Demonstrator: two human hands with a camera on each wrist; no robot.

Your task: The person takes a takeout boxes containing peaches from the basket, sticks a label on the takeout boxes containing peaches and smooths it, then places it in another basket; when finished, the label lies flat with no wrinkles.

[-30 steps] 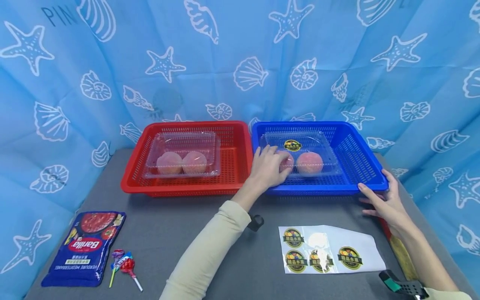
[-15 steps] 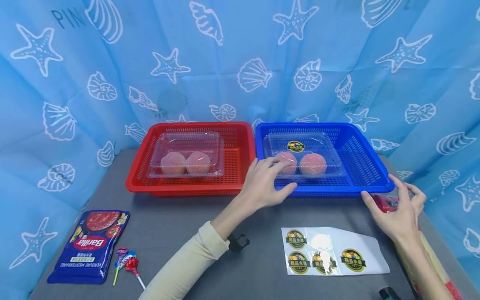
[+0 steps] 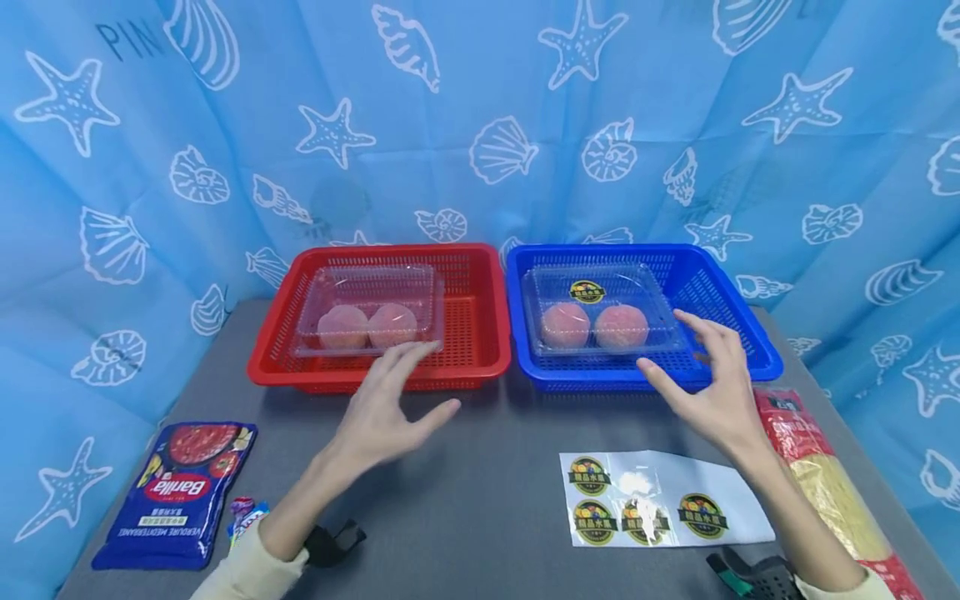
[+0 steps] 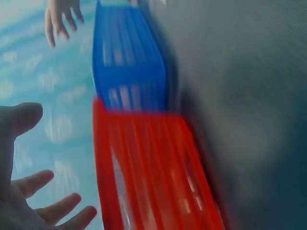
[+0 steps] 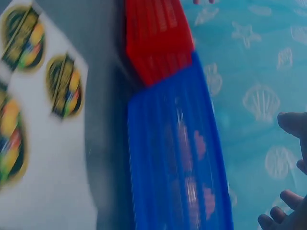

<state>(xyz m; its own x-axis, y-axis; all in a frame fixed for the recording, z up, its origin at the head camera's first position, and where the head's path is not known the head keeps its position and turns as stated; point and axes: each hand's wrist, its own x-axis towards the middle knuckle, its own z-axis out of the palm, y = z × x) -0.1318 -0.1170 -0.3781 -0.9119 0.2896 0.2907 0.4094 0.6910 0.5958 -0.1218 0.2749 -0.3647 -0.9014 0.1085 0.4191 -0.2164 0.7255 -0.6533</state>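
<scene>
Worktop [image 3: 487, 467], grey: it carried everything listed below.

Blue basket [image 3: 738, 321], far right of centre, touching the red basket [image 3: 468, 333] along one side. It held a clear clamshell box [image 3: 660, 321] with two peaches and one round label [image 3: 587, 291] on the lid; by the look of it, this box was done.

Red basket: it held a second clear box [image 3: 431, 287] with two peaches, lid bare. Judged from that, its label was yet to go on.

Sticker sheet [image 3: 738, 500], near edge, right: four labels remained, with one or two peeled patches showing.

Noodle packet [image 3: 832, 492] lay at the right edge; sauce pouch [image 3: 176, 496] and lollipops [image 3: 243, 512] near left.

Your right hand [image 3: 712, 392] hovered at the blue basket's front rim, grip spread, holding nothing. Your left hand [image 3: 386, 408] hovered just before the red basket, grip likewise spread and empty; the left wrist view, though blurred, showed the same splayed fingers [image 4: 33, 182].
</scene>
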